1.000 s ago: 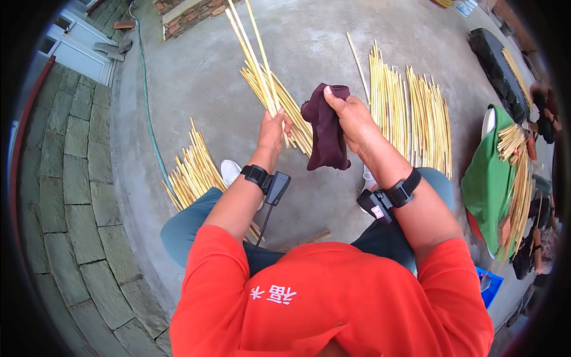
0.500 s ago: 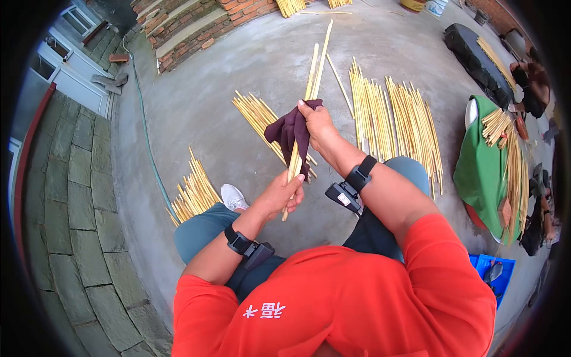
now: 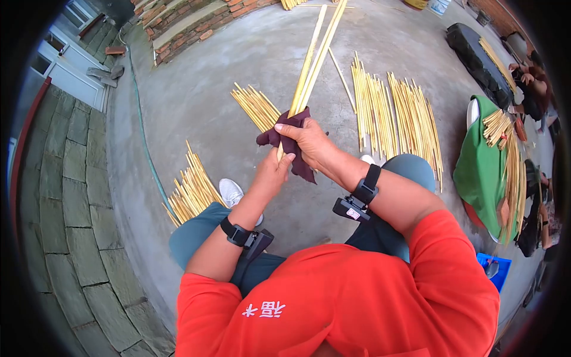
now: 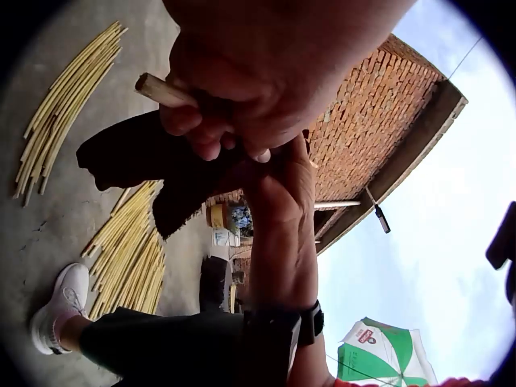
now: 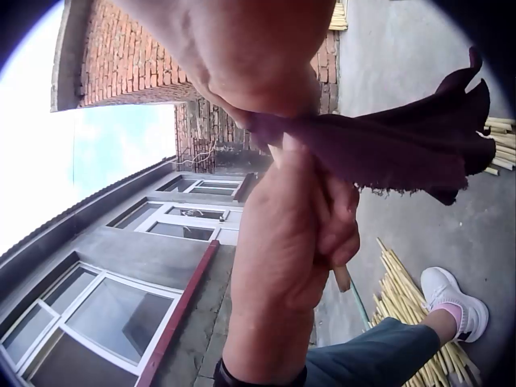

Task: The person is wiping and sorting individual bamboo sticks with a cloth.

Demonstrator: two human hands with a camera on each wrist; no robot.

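At the far left, stone paving [image 3: 77, 196] is cut off by the dark rim of the head view, and a hose [image 3: 140, 113] is lost behind a pile of sticks [image 3: 193, 190], whose lower ends are covered by the person's left knee. Beside it, a white shoe [image 3: 231, 192] is partly hidden by the same leg. The lower part of a middle bundle [image 3: 256, 107] is screened by the cloth and hands. By the left hand [image 3: 270, 174], the held sticks [image 3: 322, 56] are gripped near their lower ends, with curled fingers seen in both wrist views; how many are held cannot be told, and one upper end is cut off by the top edge. Just above that hand, a purple cloth [image 3: 291, 146] is folded about the sticks and clasped by the right hand [image 3: 309, 141], its thumb laid over the fabric, its other fingers mostly concealed. Farther right, two rows of sticks [image 3: 413, 119] are lying on the concrete. Beyond them a green sheet [image 3: 479, 166] is partly covered by more sticks, the contents of a blue tray [image 3: 502, 273] are hard to make out, and people at the edge are blurred and cropped.
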